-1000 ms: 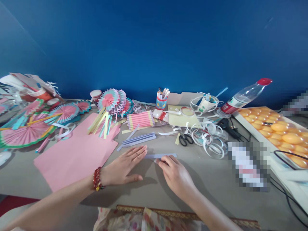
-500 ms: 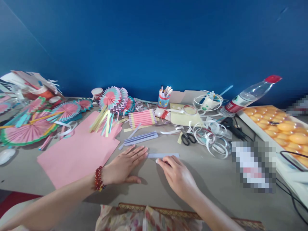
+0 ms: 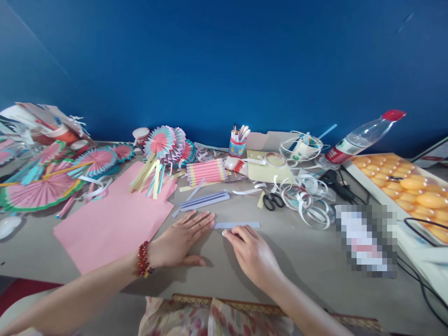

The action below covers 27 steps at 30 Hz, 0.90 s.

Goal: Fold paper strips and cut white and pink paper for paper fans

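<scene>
A pale lilac paper strip point(image 3: 250, 225) lies flat on the table. My left hand point(image 3: 184, 239) rests flat with its fingers stretched out, the fingertips at the strip's left end. Just below the strip, my right hand point(image 3: 254, 252) is closed, thumb and fingers pressed together. Something small and white shows at its thumb tip; I cannot tell what it is or whether the fingers hold more. Behind my left hand lie several folded lilac paper pieces point(image 3: 205, 199). A pleated pink and yellow paper piece point(image 3: 207, 172) lies farther back.
Pink paper sheets point(image 3: 115, 224) and pleated paper fans point(image 3: 96, 162) occupy the left. Black scissors point(image 3: 273, 201), curled white strips point(image 3: 317, 215), a glue gun point(image 3: 336, 185) and a plastic bottle point(image 3: 362, 140) lie at right. A pen cup point(image 3: 237, 146) stands by the blue wall.
My right hand has shifted slightly left along the strip's lower edge. My left hand stays in place, and the view has turned very slightly.
</scene>
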Available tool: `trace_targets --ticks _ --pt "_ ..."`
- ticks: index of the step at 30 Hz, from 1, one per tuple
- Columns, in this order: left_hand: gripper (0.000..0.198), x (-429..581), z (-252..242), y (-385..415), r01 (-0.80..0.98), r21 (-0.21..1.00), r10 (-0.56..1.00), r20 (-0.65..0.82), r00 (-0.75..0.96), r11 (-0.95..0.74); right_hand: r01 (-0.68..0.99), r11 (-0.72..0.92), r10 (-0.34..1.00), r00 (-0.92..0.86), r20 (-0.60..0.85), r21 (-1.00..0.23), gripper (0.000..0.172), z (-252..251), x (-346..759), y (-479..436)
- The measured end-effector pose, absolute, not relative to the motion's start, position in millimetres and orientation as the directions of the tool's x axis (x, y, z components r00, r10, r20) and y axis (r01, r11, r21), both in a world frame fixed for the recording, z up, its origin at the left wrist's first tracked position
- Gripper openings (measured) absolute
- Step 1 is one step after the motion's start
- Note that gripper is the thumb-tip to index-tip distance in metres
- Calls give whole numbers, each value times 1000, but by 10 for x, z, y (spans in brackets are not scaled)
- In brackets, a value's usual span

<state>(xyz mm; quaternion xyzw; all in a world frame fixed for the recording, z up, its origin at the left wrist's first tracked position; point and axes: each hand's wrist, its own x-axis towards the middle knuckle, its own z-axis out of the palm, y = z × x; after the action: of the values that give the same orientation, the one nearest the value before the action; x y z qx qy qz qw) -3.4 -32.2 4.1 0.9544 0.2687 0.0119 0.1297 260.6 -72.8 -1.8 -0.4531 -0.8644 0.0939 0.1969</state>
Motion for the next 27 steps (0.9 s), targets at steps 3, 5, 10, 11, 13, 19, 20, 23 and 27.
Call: trace_targets --ticks 3,5,10,11,13,19,20,23,27 --pt "92 -33 41 -326 508 262 513 -56 857 -820 748 566 824 -516 232 -347 33 -28 2585 -724" --pt "92 -36 47 -322 509 273 512 -64 857 -816 749 561 828 -518 216 -352 33 -31 2582 -721" --pt "84 -58 120 -248 488 344 504 -49 862 -802 741 564 825 -523 213 -364 32 -20 2592 -706" --pt "80 -62 142 -221 483 357 504 -39 863 -800 737 568 822 -526 218 -365 32 -20 2594 -704" --pt "72 -70 177 -156 466 374 498 -13 867 -802 733 573 819 -524 233 -368 31 -27 2597 -703" --pt "67 -58 111 60 359 457 420 34 907 -813 735 561 827 -519 217 -381 35 -49 2602 -706" --pt "67 -49 86 86 348 463 407 31 913 -815 739 558 829 -519 208 -378 36 -46 2602 -706" --pt "69 -23 38 131 334 475 385 11 923 -814 752 552 833 -520 192 -360 37 -33 2602 -707" --pt "71 -23 53 134 351 503 397 -17 918 -790 752 564 825 -528 201 -341 36 -25 2606 -711"
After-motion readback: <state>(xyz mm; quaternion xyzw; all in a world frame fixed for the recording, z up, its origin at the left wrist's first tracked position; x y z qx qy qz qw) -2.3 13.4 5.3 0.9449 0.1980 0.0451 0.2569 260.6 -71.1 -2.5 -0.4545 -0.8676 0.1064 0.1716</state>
